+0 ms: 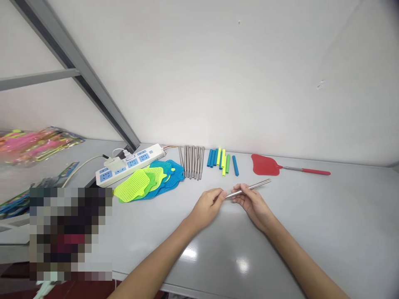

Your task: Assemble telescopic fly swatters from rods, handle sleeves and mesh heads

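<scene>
Above the grey table, a silver telescopic metal rod [260, 183] is held between my two hands, slanting up to the right. My left hand [209, 206] pinches its thin left end. The fingers of my right hand [253, 204] are closed round its middle. Beyond my hands lie several blue, yellow and green foam grip sleeves [222, 160], with one blue sleeve [235, 165] a little apart. A row of similar metal rods [192, 162] lies left of them. Perforated plastic fly swatter heads [132, 185] in yellow, green and blue overlap farther left.
A complete red fly swatter [265, 165] lies at the back right near the wall. A white power strip [130, 165] with plugs and cables stands behind the swatter heads. Plastic-bagged items [40, 145] lie beyond a grey metal frame [93, 89]. A blurred patch covers the lower left.
</scene>
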`<state>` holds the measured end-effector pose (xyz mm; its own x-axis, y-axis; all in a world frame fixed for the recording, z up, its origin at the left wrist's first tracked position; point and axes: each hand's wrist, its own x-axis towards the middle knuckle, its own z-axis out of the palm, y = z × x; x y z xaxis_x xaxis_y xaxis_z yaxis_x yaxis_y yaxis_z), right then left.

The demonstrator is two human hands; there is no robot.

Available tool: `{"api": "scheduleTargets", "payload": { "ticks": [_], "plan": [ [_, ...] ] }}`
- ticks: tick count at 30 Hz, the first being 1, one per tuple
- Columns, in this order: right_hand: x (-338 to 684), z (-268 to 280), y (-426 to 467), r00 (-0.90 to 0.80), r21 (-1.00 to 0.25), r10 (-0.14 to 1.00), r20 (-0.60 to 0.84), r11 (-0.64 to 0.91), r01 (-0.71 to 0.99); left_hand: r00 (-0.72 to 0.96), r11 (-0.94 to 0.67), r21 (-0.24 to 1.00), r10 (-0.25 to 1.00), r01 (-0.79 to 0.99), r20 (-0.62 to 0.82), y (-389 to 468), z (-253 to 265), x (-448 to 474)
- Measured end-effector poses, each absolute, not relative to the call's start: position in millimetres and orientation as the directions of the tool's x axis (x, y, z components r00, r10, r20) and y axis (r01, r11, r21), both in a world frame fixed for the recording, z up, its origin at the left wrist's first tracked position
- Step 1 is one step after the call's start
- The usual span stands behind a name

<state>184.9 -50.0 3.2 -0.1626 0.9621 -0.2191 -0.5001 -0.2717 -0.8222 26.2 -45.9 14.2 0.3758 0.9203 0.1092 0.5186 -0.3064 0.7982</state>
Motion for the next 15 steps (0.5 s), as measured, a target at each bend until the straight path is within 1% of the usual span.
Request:
{"api": "scheduleTargets", "payload": {
  "ticks": [3, 5, 10, 15],
  "plan": [
    [185, 2, -51, -0.154, -0.833, 0.964, -0.219, -0.267, -0.485, 0.301, -0.268, 0.802, 0.946, 0.534, 0.116, -37, 17, 25],
    [184, 3, -51, -0.152, -0.845, 0.964, -0.217, -0.264, -0.466, 0.262, -0.259, 0.782, 0.957, 0.566, 0.127, -27, 19, 25],
    [181, 3, -52, -0.16, -0.855, 0.959, -0.234, -0.282, -0.435, 0.292, -0.34, 0.674, 0.938, 0.656, 0.189, 1, 23, 31],
    [178, -2, -51, -0.152, -0.834, 0.952, -0.264, -0.305, -0.46, 0.265, -0.309, 0.631, 0.95, 0.712, 0.166, 24, 21, 56]
  ]
}}
